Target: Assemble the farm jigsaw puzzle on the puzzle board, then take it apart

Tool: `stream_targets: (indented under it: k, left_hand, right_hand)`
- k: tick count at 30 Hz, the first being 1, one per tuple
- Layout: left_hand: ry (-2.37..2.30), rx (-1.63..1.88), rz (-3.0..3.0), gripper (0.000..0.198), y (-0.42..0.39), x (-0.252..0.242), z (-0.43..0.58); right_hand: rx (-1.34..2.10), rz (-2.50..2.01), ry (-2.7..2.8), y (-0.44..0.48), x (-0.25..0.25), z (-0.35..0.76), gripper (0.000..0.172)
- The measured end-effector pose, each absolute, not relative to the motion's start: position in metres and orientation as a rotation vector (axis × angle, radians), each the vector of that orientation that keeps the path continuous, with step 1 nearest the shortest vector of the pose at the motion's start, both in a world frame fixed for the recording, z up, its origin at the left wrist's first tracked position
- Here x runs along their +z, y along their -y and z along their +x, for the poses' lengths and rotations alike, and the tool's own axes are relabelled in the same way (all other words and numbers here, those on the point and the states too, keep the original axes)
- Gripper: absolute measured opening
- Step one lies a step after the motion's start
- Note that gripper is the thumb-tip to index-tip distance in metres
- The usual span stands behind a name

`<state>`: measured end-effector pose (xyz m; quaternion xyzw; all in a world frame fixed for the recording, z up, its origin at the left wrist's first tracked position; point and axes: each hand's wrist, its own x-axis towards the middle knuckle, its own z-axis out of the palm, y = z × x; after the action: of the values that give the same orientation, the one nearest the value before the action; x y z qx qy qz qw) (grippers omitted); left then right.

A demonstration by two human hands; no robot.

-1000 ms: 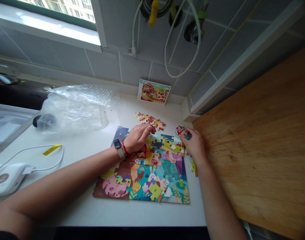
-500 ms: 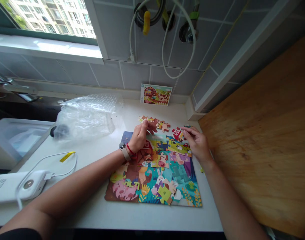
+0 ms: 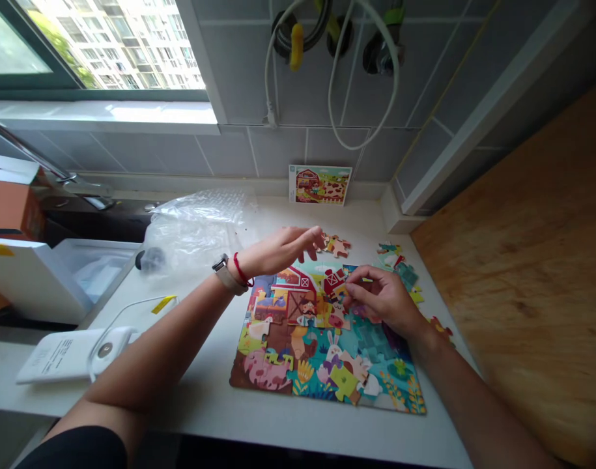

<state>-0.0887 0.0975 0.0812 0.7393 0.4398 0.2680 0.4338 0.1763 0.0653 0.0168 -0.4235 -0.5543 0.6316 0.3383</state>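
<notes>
jigsaw puzzle [image 3: 327, 368] lies flat on the white counter [image 3: 195, 391], a farm scene with a pig, a rabbit and a red barn, mostly pieced together. our right hand [image 3: 383, 296] sits over its upper right part, fingers closed together and curled down onto the pieces just beside a red barn piece [image 3: 335, 281]. from this view we cannot tell whether they pinch a piece or only press on one. our left hand [image 3: 278, 251] is raised off the puzzle, fingers apart and holding nothing, and reaches past the top edge towards a small group of loose pieces [image 3: 335, 245]. it looks close to them, not touching. the puzzle's upper right corner looks unfilled, though our right hand hides part of it. on our right, a heap of loose pieces [image 3: 398, 264] lies just beside the puzzle, and a reddish piece [image 3: 439, 324] sits farther out, near the wooden board [image 3: 517, 273]. a picture card [image 3: 320, 185] of the farm scene leans against the tiled wall. to our left lie a crumpled plastic bag [image 3: 195, 228] and a white power bank [image 3: 58, 355].
</notes>
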Motion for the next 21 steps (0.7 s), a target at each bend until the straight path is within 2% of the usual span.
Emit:
stream_targets:
  k: [5, 8, 12, 16, 21]
  left_hand:
    - [-1.042, 0.029, 2.078, 0.035, -0.100, 0.078, -0.092]
    - [-0.947, -0.168, 2.003, 0.017, -0.100, 0.082, -0.104]
    - [-1.070, 0.046, 2.073, 0.023, -0.103, 0.087, -0.127]
    - [-1.329, 0.318, 2.220, 0.019, -0.106, 0.082, -0.145]
    - [-1.234, 0.513, 2.249, 0.010, -0.087, 0.075, -0.144]
  right_hand:
    - [1.830, -1.083, 1.423, -0.034, 0.018, 0.145, 0.045]
    - [1.818, -1.130, 1.424, -0.022, 0.012, 0.131, 0.047]
    - [1.758, -1.174, 1.417, -0.021, 0.007, 0.128, 0.047]
    - [1.722, -1.209, 1.367, -0.026, 0.007, 0.131, 0.045]
    - [1.705, -1.233, 1.326, -0.028, 0.006, 0.126, 0.046]
